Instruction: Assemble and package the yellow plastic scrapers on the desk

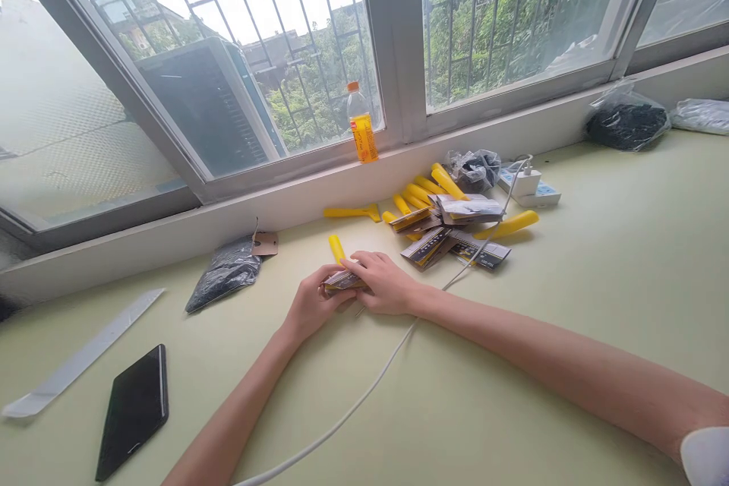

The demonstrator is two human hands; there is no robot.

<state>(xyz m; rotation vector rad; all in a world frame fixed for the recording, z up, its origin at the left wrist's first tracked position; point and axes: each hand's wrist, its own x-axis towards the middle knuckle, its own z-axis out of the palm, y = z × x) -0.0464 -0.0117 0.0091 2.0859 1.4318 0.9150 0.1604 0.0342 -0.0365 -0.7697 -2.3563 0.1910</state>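
Head view: nearer us than the bottle (363, 135), our left hand (313, 298) and right hand (386, 285) pinch a yellow-handled carded tool (342, 280) from both sides, apparently for steadiness.

yellow-handled tool (337, 249) in both hands (310, 301) (386, 284)

Looks like some kinda packing workspace by grey metal-framed windows (396, 38), going by the pale green tabletop (598, 258) heaped with yellow plastic handles (449, 181) and printed cardboard packaging (497, 255).

Left hand (314, 299) curled, right hand (385, 285) just beside
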